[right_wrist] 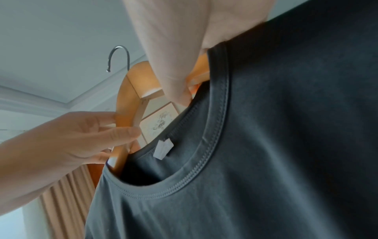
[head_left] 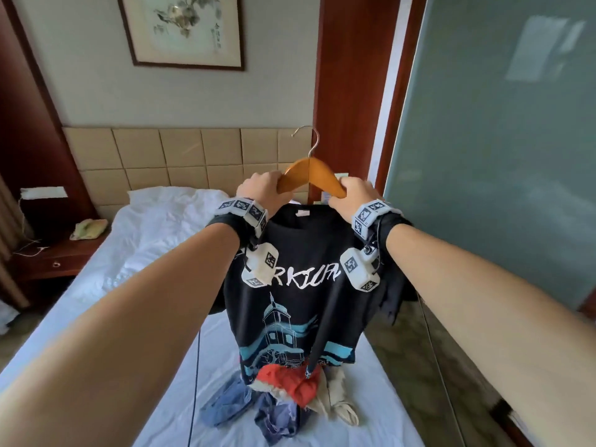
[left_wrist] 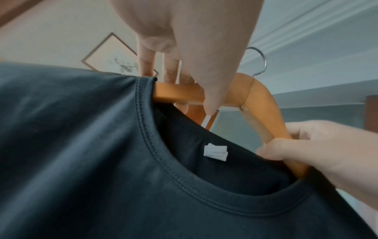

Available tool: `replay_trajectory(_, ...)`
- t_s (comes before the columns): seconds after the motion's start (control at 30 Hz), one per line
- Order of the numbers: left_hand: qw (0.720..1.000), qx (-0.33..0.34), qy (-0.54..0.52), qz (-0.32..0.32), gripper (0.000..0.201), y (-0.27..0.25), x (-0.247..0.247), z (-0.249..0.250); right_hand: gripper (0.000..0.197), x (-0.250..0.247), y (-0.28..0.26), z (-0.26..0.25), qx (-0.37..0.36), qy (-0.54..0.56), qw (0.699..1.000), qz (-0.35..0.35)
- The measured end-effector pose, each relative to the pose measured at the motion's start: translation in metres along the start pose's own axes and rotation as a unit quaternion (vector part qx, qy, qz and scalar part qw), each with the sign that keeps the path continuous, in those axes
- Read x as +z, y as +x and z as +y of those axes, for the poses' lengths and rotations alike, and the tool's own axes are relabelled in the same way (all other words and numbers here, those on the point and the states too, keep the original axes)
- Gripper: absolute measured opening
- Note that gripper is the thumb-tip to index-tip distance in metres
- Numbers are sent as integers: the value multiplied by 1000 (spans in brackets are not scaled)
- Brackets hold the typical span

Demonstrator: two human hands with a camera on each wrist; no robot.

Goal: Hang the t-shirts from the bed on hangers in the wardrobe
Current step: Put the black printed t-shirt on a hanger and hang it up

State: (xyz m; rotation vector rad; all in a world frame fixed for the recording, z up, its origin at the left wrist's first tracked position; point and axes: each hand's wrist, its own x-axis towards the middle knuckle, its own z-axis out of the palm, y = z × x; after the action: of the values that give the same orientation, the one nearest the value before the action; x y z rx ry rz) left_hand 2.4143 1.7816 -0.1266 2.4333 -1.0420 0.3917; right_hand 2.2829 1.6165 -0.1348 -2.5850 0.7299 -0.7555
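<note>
Both hands grip wooden hanger — left hand, right hand — inside black t-shirt collar. Risk: loosened grip, shirt slips onto pile on bed.

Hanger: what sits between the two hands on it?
In the head view, the bare wooden peak of the hanger with its metal hook lies between the left hand and right hand; the black t-shirt hangs below.

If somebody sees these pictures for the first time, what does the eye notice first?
First, the black t-shirt with a white and blue print, held up over the bed on a wooden hanger. The left hand and right hand each grip one arm of it. Below lies a pile of clothes.
</note>
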Motion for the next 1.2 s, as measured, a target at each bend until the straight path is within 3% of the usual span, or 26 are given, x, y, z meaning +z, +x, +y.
replay_trajectory(0.17,997,59,-44,1,28,-4,14,94,27,-74,-31,57,25,-30,999,29)
replay_trajectory(0.33,989,94,-106,-51,19,-23,25,198,28,-149,-86,121,69,-58,994,61)
replay_trajectory(0.53,971,163,-160,-70,29,-65,46,352,27,-262,-179,211,133,-83,982,102)
replay_trajectory(0.67,952,209,-195,-111,19,-94,66,457,21,-328,-240,267,184,-105,968,132)
replay_trajectory(0.87,924,280,-198,-171,32,-127,99,609,22,-418,-314,352,271,-133,941,150)
replay_trajectory(1.2,842,436,-226,-225,37,-148,172,861,18,-557,-384,505,395,-246,872,151)
